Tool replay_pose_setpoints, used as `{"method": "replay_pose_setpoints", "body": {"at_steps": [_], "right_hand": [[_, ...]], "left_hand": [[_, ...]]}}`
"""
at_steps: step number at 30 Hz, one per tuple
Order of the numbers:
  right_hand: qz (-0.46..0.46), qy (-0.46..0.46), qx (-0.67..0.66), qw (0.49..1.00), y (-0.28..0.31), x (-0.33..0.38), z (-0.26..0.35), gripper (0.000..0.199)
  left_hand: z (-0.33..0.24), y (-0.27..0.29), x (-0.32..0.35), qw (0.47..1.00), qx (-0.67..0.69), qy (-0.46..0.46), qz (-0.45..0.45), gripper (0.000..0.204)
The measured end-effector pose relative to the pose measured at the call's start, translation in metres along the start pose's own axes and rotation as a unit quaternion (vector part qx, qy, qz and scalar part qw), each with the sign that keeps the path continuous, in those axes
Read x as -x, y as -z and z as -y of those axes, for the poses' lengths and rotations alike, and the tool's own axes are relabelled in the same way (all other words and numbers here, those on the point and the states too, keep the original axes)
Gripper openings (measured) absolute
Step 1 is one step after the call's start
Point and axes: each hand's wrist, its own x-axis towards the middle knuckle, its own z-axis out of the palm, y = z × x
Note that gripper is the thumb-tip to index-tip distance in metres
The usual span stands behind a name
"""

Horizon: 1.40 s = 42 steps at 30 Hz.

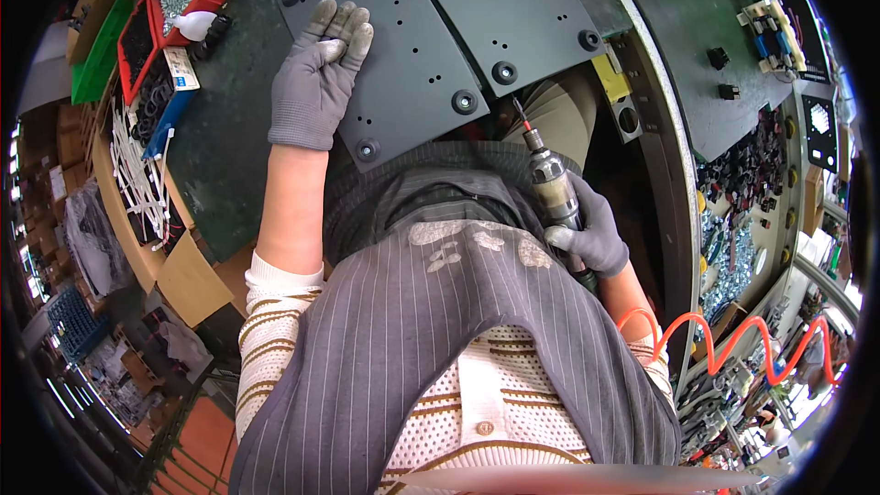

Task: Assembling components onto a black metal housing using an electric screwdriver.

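Two dark grey metal panels lie side by side at the work surface's near edge: a left panel [403,64] with vent slots at its far end, and a right panel [513,14]. Both have small holes and round black feet [465,102] at their corners. My left hand [321,82], in a grey glove, is over the left panel's left edge. Its fingers are curled together with the thumb against them; whatever lies inside is hidden. In my gloved right hand [598,229] is a pneumatic screwdriver [554,188], gripped by its body, its bit pointing up toward the right panel's near edge.
A red bin [188,0] of small screws and a box of black rings [156,105] stand at the left, beside white strips [137,174]. An orange coiled air hose [715,348] runs at the lower right. Loose parts cover the right-hand bench [687,55].
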Motion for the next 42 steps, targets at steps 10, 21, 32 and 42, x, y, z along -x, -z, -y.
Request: {"method": "replay_pose_setpoints", "body": {"at_steps": [10, 21, 32, 42], "right_hand": [[-0.022, 0.013, 0.072, 0.997, 0.003, -0.007, 0.002, 0.088], [-0.005, 0.033, 0.157, 0.987, 0.009, -0.011, 0.012, 0.088], [0.086, -0.016, -0.030, 0.996, -0.012, -0.008, 0.054, 0.094], [0.191, 0.028, -0.016, 0.981, -0.064, -0.066, 0.094, 0.087]], "left_hand": [[-0.001, -0.004, 0.000, 0.997, -0.074, 0.000, 0.018, 0.035], [-0.001, -0.010, -0.006, 0.993, -0.048, 0.058, 0.090, 0.036], [-0.005, -0.037, 0.041, 0.979, -0.185, 0.083, -0.023, 0.031], [0.013, -0.040, 0.050, 0.993, -0.083, 0.084, -0.009, 0.030]]}}
